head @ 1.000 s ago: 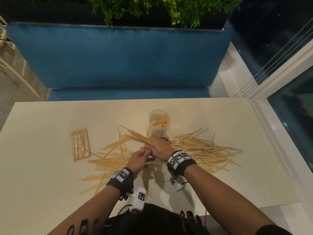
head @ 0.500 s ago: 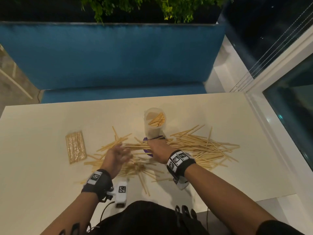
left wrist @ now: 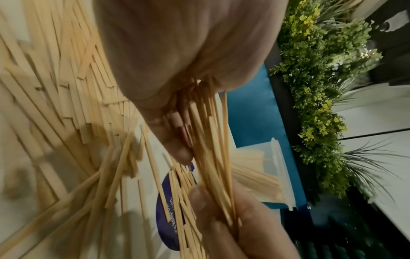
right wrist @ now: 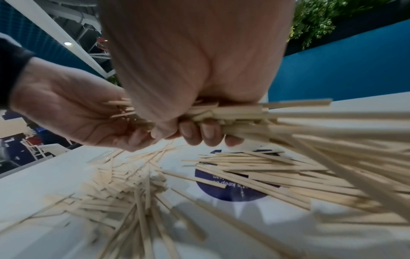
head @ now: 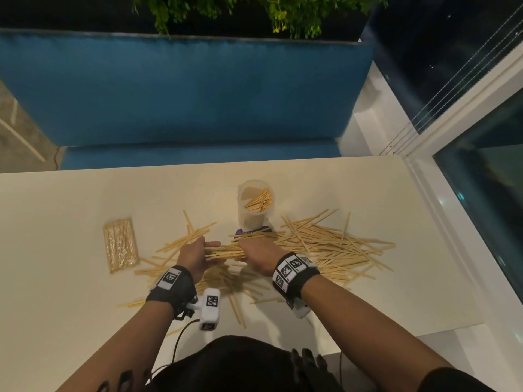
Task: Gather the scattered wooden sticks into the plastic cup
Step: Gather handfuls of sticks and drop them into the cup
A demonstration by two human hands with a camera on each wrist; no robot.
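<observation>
From my remote seat: table (head: 85, 321) strewn w/ loose wooden sticks (head: 334, 250) both sides of my hands; plastic cup (head: 256, 203) stands just beyond them, partly filled; right hand (head: 259, 257) fist-curled round a bundle of sticks (head: 223, 253); left hand (head: 195, 256) cupped at the bundle's other end, fingers loosely bent against it. Risk, imo: bundle looks splayed, so strays may slip out on lifting; long ends could clip the cup rim & tip it.
</observation>
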